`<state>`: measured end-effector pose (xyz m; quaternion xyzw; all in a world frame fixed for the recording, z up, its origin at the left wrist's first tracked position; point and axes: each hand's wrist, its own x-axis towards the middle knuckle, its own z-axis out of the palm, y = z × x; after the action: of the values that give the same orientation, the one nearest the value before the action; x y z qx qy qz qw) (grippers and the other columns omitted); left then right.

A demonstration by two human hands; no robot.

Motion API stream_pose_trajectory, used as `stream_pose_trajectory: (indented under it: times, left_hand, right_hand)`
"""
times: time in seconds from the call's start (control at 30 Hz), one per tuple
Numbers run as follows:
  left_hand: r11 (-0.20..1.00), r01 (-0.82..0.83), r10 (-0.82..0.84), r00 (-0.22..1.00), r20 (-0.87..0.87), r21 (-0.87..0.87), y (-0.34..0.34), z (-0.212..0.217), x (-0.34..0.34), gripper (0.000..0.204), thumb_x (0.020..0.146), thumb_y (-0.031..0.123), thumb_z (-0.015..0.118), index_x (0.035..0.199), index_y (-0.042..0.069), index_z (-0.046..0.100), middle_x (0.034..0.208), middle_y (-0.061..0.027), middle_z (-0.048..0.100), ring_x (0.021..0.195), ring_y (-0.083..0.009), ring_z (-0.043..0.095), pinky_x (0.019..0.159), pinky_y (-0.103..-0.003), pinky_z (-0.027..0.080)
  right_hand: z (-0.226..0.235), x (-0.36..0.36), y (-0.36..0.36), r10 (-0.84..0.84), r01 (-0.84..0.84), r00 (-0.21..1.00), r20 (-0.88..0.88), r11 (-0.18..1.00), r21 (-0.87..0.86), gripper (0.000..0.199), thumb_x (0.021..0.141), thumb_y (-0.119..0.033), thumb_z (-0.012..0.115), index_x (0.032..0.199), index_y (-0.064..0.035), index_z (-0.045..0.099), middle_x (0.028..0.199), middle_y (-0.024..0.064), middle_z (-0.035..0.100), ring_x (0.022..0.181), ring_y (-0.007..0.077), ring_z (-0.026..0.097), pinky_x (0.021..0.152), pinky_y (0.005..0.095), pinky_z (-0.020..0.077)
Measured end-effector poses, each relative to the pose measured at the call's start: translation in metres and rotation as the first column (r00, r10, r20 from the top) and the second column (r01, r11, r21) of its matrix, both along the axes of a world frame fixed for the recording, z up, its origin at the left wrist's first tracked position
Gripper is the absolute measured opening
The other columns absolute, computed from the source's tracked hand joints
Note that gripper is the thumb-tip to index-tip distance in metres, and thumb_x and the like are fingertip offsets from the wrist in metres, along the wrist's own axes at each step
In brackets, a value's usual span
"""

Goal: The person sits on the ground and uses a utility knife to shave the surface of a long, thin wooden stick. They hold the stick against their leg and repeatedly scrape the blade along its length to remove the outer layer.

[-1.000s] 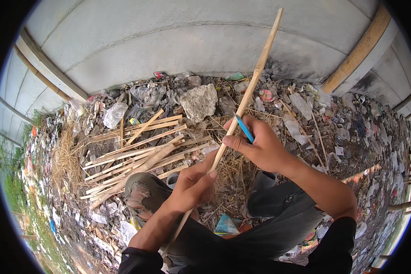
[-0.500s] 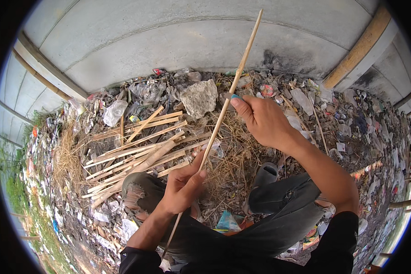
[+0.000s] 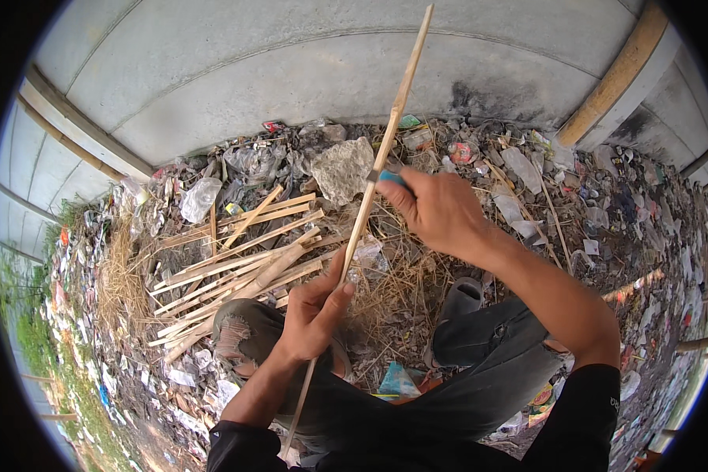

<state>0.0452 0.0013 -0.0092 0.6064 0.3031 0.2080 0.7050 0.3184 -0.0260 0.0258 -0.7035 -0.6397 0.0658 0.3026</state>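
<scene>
Above the littered ground, one long bamboo stick (image 3: pixel 367 206) is clamped in the left hand (image 3: pixel 311 311). The right hand (image 3: pixel 436 208) grips one blue-handled tool (image 3: pixel 389 177) against it.

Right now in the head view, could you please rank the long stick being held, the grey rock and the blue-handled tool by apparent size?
1. Long stick, longest by far.
2. Grey rock.
3. Blue-handled tool, mostly hidden in the right hand.

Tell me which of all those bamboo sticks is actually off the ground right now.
Only the long thin stick running up the middle: the left hand grips its lower part, the right hand works it higher up. The other sticks lie piled on the litter to the left.
</scene>
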Motion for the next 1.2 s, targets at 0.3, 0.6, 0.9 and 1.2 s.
stream_pose_trajectory:
  times: [0.3, 0.6, 0.9, 1.2]
  left_hand:
    - [0.986, 0.167, -0.166, 0.986, -0.015, 0.030, -0.010, 0.009, -0.014, 0.055, 0.108, 0.016, 0.062, 0.157, -0.004, 0.045, 0.086, 0.0059, 0.059, 0.072, -0.0019, 0.047, 0.068, -0.020, 0.043]
    - [0.983, 0.171, -0.174, 0.984, 0.043, 0.060, -0.013, 0.004, 0.004, 0.057, 0.108, 0.013, 0.060, 0.160, -0.001, 0.041, 0.088, 0.0052, 0.059, 0.075, -0.0020, 0.045, 0.069, -0.022, 0.036]
    - [0.969, 0.245, -0.245, 0.969, -0.016, 0.015, -0.009, 0.012, 0.011, 0.049, 0.109, 0.022, 0.060, 0.150, -0.003, 0.050, 0.071, 0.0074, 0.055, 0.058, -0.0018, 0.047, 0.054, -0.021, 0.037]
    - [0.972, 0.228, -0.229, 0.973, -0.009, -0.065, -0.014, 0.021, 0.012, 0.036, 0.110, 0.019, 0.058, 0.142, 0.002, 0.055, 0.063, 0.0071, 0.054, 0.045, -0.0042, 0.049, 0.045, -0.021, 0.038]
  right_hand:
    - [0.009, 0.112, -0.038, -0.352, 0.389, 0.891, -0.286, 0.917, 0.084, 0.067, 0.111, -0.057, 0.044, 0.102, 0.0040, 0.070, 0.067, 0.0078, 0.055, 0.063, 0.0174, 0.053, 0.061, 0.0381, 0.0431]
    - [0.019, 0.065, -0.025, -0.054, 0.142, 0.868, -0.493, 0.980, 0.143, 0.044, 0.104, -0.052, 0.065, 0.097, -0.0081, 0.063, 0.072, -0.0015, 0.046, 0.064, 0.0097, 0.044, 0.059, 0.0328, 0.0351]
    - [0.028, 0.055, -0.032, -0.086, 0.093, 0.891, -0.445, 0.996, -0.005, 0.038, 0.112, -0.040, 0.053, 0.109, -0.0029, 0.061, 0.074, 0.0045, 0.052, 0.061, 0.0158, 0.047, 0.060, 0.0379, 0.0392]
    - [0.040, 0.034, -0.046, -0.106, 0.031, 0.915, -0.389, 0.980, -0.195, 0.041, 0.114, -0.041, 0.048, 0.122, -0.0024, 0.058, 0.080, 0.0115, 0.062, 0.069, 0.0263, 0.059, 0.066, 0.0434, 0.0449]
